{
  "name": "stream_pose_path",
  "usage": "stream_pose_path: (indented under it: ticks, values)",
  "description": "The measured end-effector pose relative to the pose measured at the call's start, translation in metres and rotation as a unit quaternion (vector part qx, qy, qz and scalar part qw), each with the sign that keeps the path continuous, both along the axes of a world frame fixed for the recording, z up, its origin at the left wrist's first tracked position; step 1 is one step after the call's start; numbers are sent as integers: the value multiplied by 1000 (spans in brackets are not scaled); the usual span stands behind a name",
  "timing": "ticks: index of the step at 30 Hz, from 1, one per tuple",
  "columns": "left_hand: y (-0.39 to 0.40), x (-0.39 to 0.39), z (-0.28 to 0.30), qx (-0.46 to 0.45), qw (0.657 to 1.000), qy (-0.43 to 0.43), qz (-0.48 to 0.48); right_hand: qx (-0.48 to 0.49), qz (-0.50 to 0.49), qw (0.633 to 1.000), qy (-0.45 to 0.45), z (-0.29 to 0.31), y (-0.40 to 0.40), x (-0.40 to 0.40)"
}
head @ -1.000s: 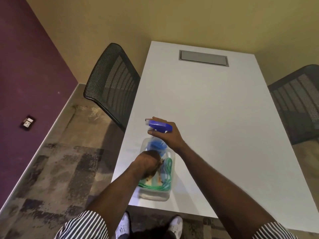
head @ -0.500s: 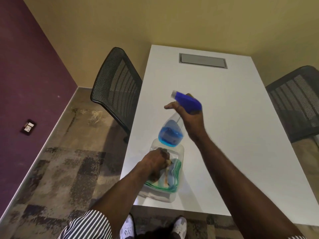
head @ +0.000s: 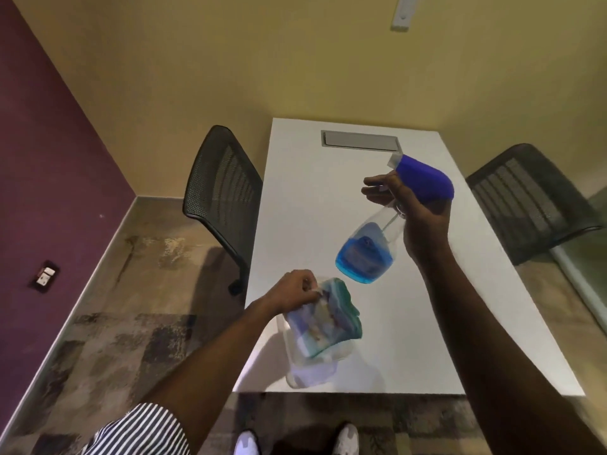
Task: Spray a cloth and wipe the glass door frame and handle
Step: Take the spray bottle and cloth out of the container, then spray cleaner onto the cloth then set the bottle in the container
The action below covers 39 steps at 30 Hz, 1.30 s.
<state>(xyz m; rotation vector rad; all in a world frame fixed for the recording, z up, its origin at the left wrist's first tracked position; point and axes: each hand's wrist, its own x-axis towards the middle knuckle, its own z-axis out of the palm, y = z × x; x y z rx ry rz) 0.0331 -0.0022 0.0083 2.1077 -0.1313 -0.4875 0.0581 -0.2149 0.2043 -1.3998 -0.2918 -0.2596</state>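
Getting set to spray — right hand (head: 423,221) grips the spray bottle (head: 387,238) above the desk (head: 427,323), left hand (head: 292,292) pinches the cloth (head: 328,318) over its clear tub (head: 312,372). Next I'd guess: aim nozzle at cloth — squeeze.

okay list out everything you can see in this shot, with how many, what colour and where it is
spray bottle: one, clear with blue liquid and a blue head, held up over the table
cloths: a folded stack, blue and green, lifted just above the container
container: one, clear plastic, near edge of the table
table: one, white, centre, with a grey hatch at its far end
chairs: two, black mesh, one left, one right
outlet: one, on the purple wall, low
shoes: two, white, bottom edge
left hand: gripping the cloths
right hand: holding the spray bottle
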Motion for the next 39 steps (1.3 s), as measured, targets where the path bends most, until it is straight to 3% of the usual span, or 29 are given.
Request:
stream_pose_path:
  ticks: [3, 5, 7, 12, 20, 26, 33, 39]
  values:
    - [5, -4, 22, -142, 984, 53, 92, -12, -26, 999, -20, 15, -6, -23]
    - [12, -6, 33, -242, 951, 145, 128, -14, -42, 999, -25, 25, -10, -41]
    - [22, -8, 41, -303, 913, 232, 141, -23, -64, 997, -24, 31, -12, -57]
    - [26, -11, 65, -418, 848, 305, 116, -50, -113, 992, -6, 33, -10, -91]
    - [-4, -17, 104, -427, 863, 224, 152, -63, -176, 981, 55, 22, 3, -124]
    - [-17, -16, 148, -502, 845, 90, 157, -102, -159, 977, 97, 24, 12, -133]
    - [-30, -9, 174, -495, 852, 11, 168, -170, -193, 959, 122, 21, 15, -132]
    - [-32, 18, 191, -467, 849, -60, 238, -193, -237, 945, 119, 32, 10, -125]
